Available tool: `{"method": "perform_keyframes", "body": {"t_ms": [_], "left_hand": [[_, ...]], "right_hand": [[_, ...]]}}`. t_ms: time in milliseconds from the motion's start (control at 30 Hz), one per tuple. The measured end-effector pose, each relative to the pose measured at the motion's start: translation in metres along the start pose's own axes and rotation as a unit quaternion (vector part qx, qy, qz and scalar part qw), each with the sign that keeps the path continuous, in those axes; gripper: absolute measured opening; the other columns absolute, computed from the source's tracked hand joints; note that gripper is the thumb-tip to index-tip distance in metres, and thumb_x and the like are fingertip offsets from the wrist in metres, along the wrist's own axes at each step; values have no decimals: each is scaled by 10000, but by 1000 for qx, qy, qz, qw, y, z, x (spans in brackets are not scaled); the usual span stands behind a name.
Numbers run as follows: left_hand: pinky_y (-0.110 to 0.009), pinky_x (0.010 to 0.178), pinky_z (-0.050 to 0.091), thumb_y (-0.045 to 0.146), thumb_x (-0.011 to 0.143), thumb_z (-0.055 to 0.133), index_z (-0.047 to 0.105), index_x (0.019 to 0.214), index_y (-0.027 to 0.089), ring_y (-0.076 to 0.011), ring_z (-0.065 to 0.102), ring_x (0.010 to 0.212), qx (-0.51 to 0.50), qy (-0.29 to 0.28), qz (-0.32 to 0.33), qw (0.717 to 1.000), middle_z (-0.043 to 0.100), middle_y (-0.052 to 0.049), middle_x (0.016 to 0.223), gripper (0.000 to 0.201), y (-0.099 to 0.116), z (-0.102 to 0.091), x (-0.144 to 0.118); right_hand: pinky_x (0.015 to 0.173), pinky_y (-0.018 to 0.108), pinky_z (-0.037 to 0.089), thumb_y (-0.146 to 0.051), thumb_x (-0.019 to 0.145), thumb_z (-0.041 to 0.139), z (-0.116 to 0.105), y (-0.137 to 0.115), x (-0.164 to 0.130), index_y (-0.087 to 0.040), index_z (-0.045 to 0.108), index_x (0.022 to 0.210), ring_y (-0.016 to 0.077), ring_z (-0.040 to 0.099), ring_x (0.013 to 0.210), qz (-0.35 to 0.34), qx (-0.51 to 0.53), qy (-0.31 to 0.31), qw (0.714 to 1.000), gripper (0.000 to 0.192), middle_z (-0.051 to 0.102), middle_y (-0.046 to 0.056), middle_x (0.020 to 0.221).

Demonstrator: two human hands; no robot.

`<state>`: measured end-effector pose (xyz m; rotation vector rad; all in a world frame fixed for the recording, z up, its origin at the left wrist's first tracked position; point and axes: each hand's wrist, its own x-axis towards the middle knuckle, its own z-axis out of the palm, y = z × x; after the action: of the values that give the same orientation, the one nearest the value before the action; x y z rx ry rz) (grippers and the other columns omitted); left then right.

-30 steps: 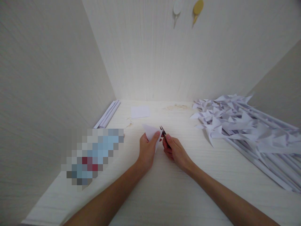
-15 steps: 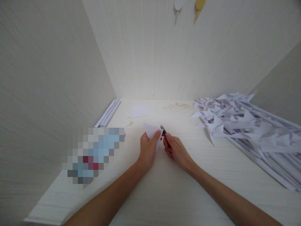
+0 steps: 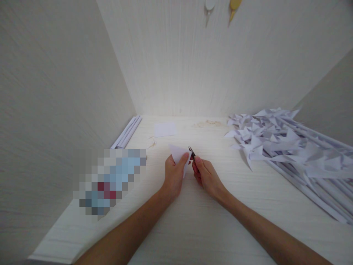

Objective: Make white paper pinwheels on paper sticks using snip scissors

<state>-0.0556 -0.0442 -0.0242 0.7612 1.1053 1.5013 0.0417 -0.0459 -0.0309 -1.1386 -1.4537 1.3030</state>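
Observation:
My left hand [image 3: 173,173] pinches a folded, roughly triangular piece of white paper [image 3: 178,154], thumb on its near face. Close beside it, my right hand [image 3: 205,175] is closed around small, dark pointed scissors [image 3: 192,151]. Their two tips point up and to the left, slightly apart, next to the paper's right corner. My fingers cover most of the handles, and whether the blades touch the paper is hard to make out. Behind both hands, a flat white sheet of paper [image 3: 165,129] lies on the pale table [image 3: 187,221].
On the right lies a large pile of white paper pinwheels [image 3: 259,141] with rolled paper sticks [image 3: 306,195]. Several paper rolls [image 3: 127,132] rest along the left wall. A pixelated bluish item [image 3: 118,176] sits nearer me. Two hooks [image 3: 235,5] hang on the back wall.

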Motion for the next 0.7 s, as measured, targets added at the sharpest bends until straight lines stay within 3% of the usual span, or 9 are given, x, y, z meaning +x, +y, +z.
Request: {"method": "perform_keyframes", "body": {"t_ms": [467,700], "left_hand": [[-274,646,448,303,604,638,608,751,110,-142,585,657,-10,1,-7,1000,650,-61,725,245,0,1,-1],[-281,659,452,303,600,643,608,742,111,-145,595,662,-24,8,-12,1000,656,-59,720,242,0,0,0]], "right_hand": [[366,221,188,-595,764,312,1,1,0,-205,409,551,93,256,387,-3,0,7,1000,455,272,-43,434],[343,203,163,-583,771,317,-1,2,-1,-200,362,549,66,216,370,4,11,-4,1000,444,256,-62,440]]}}
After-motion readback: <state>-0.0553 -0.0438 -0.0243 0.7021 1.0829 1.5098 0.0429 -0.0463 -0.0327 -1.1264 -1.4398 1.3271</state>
